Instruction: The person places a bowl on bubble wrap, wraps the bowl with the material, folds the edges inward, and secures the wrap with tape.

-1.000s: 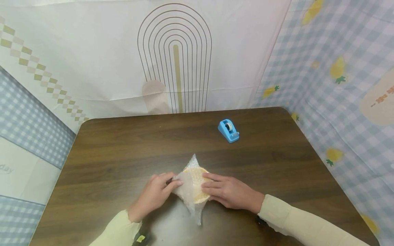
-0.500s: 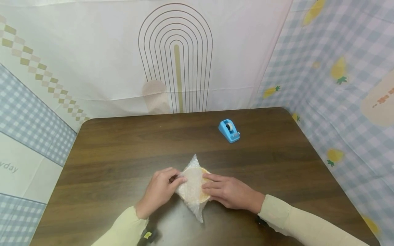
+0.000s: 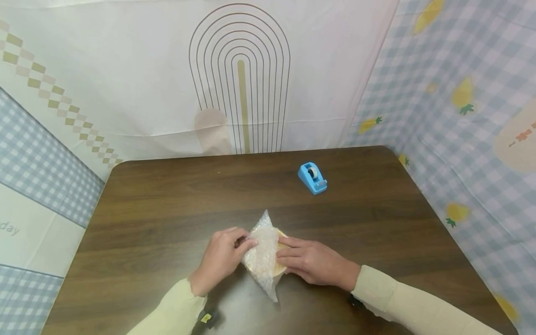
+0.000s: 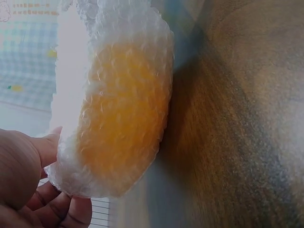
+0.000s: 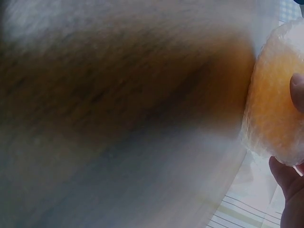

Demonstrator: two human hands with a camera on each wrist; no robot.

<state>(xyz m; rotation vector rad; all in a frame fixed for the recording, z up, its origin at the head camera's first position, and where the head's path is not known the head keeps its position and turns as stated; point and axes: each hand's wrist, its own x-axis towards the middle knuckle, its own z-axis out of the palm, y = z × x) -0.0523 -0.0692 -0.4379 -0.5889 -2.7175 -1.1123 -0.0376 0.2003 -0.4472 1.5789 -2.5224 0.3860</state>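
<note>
A round orange bowl-shaped thing (image 4: 126, 114) sits on the table inside bubble wrap (image 3: 263, 256), which stands out in points at its far and near ends. A flap of the wrap lies across much of its top, and a yellow rim shows at the right. My left hand (image 3: 224, 253) pinches the wrap at the left edge, thumb on top and fingers curled below. My right hand (image 3: 307, 260) holds the bundle from the right, fingers over the top; in the right wrist view a thumb (image 5: 298, 90) presses the wrapped side.
A blue tape dispenser (image 3: 312, 178) with a roll of tape stands toward the back right of the dark wooden table (image 3: 176, 195). Patterned cloths (image 3: 326, 70) hang behind the table and along both sides.
My left hand has moved a little to the right, bringing the bubble wrap flap farther across the top. My right hand stays in place on the bundle.
</note>
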